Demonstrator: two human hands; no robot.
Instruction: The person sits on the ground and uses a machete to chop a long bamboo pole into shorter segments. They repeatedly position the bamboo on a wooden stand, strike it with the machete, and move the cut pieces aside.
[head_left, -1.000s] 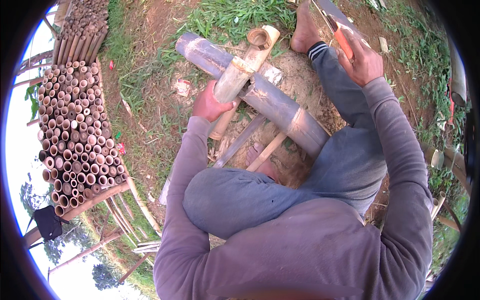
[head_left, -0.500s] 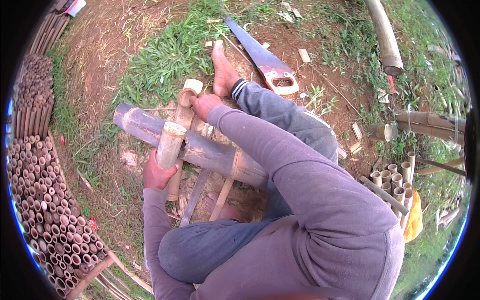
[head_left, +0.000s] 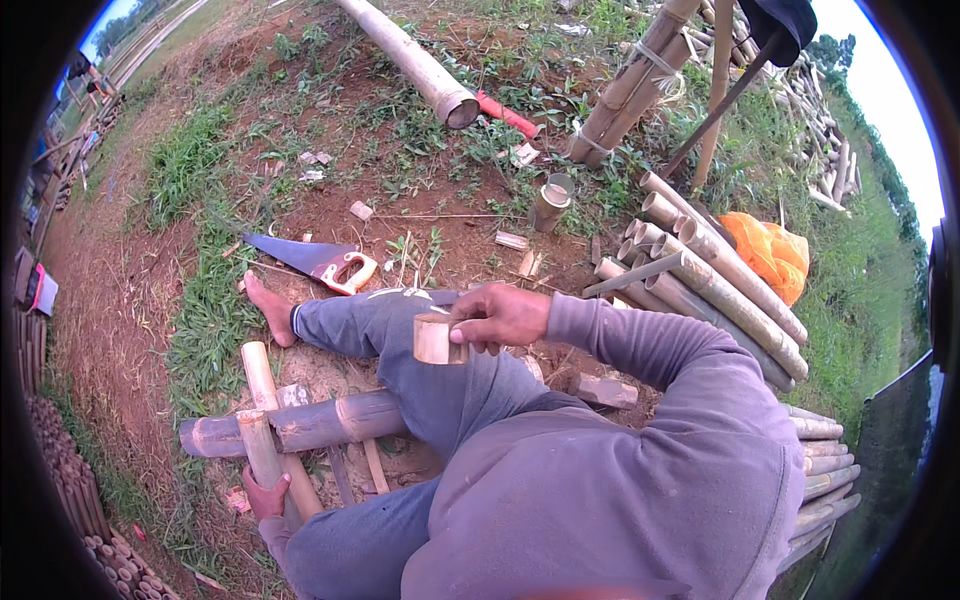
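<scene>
My right hand (head_left: 503,317) is raised over my right thigh, its thumb and fingers closed on a short bamboo piece (head_left: 433,340) with a pale front face. Low on the left, my left hand (head_left: 267,496) wraps round a short bamboo tube (head_left: 261,452), which leans against a thick dark bamboo log (head_left: 365,415). The log lies crosswise in front of me, partly covered by my leg. A lighter bamboo length (head_left: 259,372) shows behind and below it. Beyond my outstretched foot, a handsaw (head_left: 318,262) with a pale handle rests on the ground.
Several bamboo lengths (head_left: 715,300) are stacked at right, beside an orange bag (head_left: 768,255). A bamboo pole (head_left: 415,65) reaches in from the top, near a red object (head_left: 507,115). A short upright tube (head_left: 551,203) stands on the soil. Cut bamboo is piled at far left (head_left: 75,460).
My right hand has moved right, away from the log, carrying the short bamboo piece. My left hand still grips its tube. The view has swung to the right.
</scene>
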